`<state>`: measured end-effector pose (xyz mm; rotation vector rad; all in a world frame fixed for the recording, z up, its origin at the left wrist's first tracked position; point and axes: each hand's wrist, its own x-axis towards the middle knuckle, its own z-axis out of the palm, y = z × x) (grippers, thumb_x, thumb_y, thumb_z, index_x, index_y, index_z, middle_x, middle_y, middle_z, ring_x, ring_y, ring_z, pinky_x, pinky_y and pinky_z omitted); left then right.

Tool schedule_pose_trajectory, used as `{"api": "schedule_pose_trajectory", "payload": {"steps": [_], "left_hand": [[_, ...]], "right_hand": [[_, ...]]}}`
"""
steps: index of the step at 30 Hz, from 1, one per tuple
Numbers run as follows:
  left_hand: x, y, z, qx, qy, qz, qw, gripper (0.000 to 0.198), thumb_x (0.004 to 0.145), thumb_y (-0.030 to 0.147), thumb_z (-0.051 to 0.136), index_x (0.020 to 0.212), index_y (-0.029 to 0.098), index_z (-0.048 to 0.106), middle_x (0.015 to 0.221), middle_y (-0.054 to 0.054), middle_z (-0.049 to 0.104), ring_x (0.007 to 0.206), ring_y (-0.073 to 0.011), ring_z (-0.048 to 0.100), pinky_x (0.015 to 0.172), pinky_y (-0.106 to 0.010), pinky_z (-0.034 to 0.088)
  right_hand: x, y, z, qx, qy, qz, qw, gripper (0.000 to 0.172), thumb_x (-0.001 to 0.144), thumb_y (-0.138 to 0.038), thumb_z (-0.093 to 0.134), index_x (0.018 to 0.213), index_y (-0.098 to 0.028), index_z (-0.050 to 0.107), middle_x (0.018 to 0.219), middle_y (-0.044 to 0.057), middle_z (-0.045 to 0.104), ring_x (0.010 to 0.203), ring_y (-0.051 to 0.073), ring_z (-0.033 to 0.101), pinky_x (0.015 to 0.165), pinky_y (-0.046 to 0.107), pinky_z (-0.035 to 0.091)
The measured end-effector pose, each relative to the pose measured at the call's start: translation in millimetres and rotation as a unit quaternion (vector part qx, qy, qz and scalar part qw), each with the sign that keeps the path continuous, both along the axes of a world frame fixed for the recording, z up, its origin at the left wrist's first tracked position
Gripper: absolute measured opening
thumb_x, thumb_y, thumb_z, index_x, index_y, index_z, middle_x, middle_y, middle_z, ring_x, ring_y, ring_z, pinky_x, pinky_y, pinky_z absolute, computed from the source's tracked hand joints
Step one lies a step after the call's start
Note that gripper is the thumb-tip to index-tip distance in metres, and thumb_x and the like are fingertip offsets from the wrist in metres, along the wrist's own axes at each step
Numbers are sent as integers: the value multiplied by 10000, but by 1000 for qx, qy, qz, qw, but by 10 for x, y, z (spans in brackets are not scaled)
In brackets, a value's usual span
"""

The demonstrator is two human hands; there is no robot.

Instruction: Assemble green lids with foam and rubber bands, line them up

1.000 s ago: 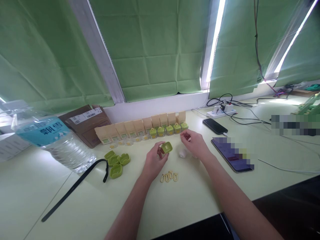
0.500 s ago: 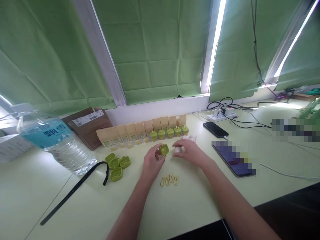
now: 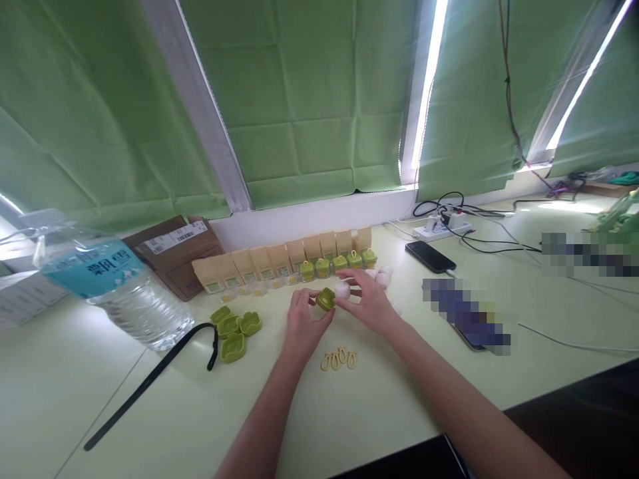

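Observation:
My left hand [image 3: 305, 322] pinches a small green square cup [image 3: 325, 299], its hollow tilted to the right. Between the fingers of my right hand [image 3: 368, 303] is a small white rounded piece [image 3: 342, 291], close beside the cup's edge; whether the two touch I cannot tell. Several more white pieces [image 3: 383, 278] lie just behind my right hand. Below my hands rest several pale yellow loops [image 3: 338, 360] on the table. To the left sits a cluster of loose green cups [image 3: 233, 347]. Finished-looking green pieces with loops [image 3: 354, 260] stand in a row behind.
Kraft-paper packets [image 3: 249, 265] line the wall behind clear round holders [image 3: 258, 288]. A large water bottle [image 3: 124, 286], a cardboard box [image 3: 180, 256] and a black strap [image 3: 150, 379] occupy the left. On the right are a black phone [image 3: 430, 257], a blurred-out device and a power strip [image 3: 442, 229].
My right hand has lifted the white piece and brought it left to the green cup. The cup has tilted toward the right in my left hand.

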<state>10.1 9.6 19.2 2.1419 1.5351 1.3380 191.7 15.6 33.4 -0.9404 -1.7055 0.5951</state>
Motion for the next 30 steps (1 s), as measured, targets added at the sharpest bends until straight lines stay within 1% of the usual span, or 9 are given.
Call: {"api": "schedule_pose_trajectory", "payload": {"steps": [3,5,8,11,14,17,20,25,30], "left_hand": [[0,-12,6,-28,-17,-18,999,331,765,330,688,1042,215,548,1077,-61,672,921,-199,644,798,-336,493],[0,-19,5,-43,-24,-31,998,329,784,334,671,1063,229,533,1086,-46,689,928,-189,655,793,-320,490],[3,-24,9,-49,-24,-43,998,337,781,292,664,1086,239,531,1054,-24,697,919,-172,648,789,-300,482],[8,-25,28,-47,-20,-50,997,358,769,258,657,1108,239,547,1039,-22,694,916,-170,638,778,-296,477],[10,-27,49,-39,-21,-51,998,367,765,255,653,1121,233,566,1045,-32,689,911,-176,633,739,-288,473],[7,-31,54,-24,-28,-48,998,385,761,250,662,1135,229,573,1056,-40,686,904,-176,630,708,-277,466],[-1,-32,47,-7,-37,-48,998,395,763,243,670,1146,231,576,1057,-42,686,906,-174,632,696,-270,463],[-5,-20,35,7,-39,-52,998,397,775,236,668,1161,230,574,1062,-47,683,911,-174,636,695,-268,462],[-5,-25,37,19,-39,-50,998,398,789,247,672,1174,234,574,1073,-43,679,907,-168,632,721,-280,465]], "right_hand": [[-29,1,-19,-1,14,-7,1000,326,791,-335,734,1092,-247,643,1126,71,599,1058,215,600,879,388,600],[-48,0,-27,-5,17,-3,1000,307,786,-349,741,1060,-241,657,1105,67,605,1054,214,604,873,380,603],[-62,-3,-26,-18,17,3,1000,329,800,-382,731,1085,-236,653,1113,68,626,1008,207,627,840,370,607],[-55,-1,-10,-43,38,-1,998,384,836,-416,691,1164,-235,607,1171,80,634,962,201,656,806,368,609],[-44,7,1,-65,73,-7,995,422,861,-449,653,1214,-237,559,1201,91,636,963,202,672,821,371,604],[-47,10,-5,-68,75,-9,995,384,884,-464,619,1183,-227,586,1169,89,660,985,206,673,855,372,592],[-60,1,-17,-55,48,-6,997,362,908,-448,586,1194,-229,618,1178,84,669,1006,205,666,880,371,580],[-73,-17,-30,-49,24,8,998,374,929,-410,555,1248,-230,628,1228,90,663,1039,206,658,863,350,580],[-75,-33,-15,-45,9,30,998,328,944,-345,516,1229,-235,638,1237,81,662,1060,206,652,887,363,569]]}}
